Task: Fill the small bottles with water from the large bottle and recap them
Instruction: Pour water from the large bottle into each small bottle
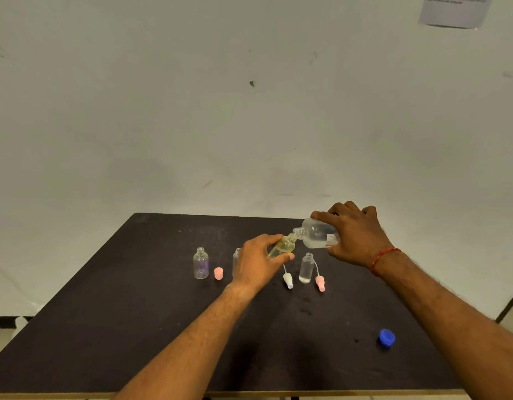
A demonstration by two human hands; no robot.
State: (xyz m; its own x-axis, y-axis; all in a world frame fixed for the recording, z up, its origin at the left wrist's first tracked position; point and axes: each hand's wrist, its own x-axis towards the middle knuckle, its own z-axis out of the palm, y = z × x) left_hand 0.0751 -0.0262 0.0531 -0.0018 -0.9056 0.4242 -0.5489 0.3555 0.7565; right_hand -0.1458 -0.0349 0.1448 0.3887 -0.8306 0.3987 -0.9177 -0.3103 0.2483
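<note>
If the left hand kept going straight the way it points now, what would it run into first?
Most likely the large bottle. The left hand points up and right, holding a tilted small bottle whose mouth already meets the large bottle's neck, held by the right hand. Depth is hard to judge here.

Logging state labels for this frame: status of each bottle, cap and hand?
Large bottle: uncapped, tipped, mouth at the yellowish bottle's mouth.
Yellowish small bottle: uncapped, tilted, held.
Purple-tinted small bottle: upright, uncapped.
Clear small bottle: upright, uncapped, holds water.
Blue cap: off, on table.
Left hand: gripping yellowish bottle.
Right hand: gripping large bottle.
</note>
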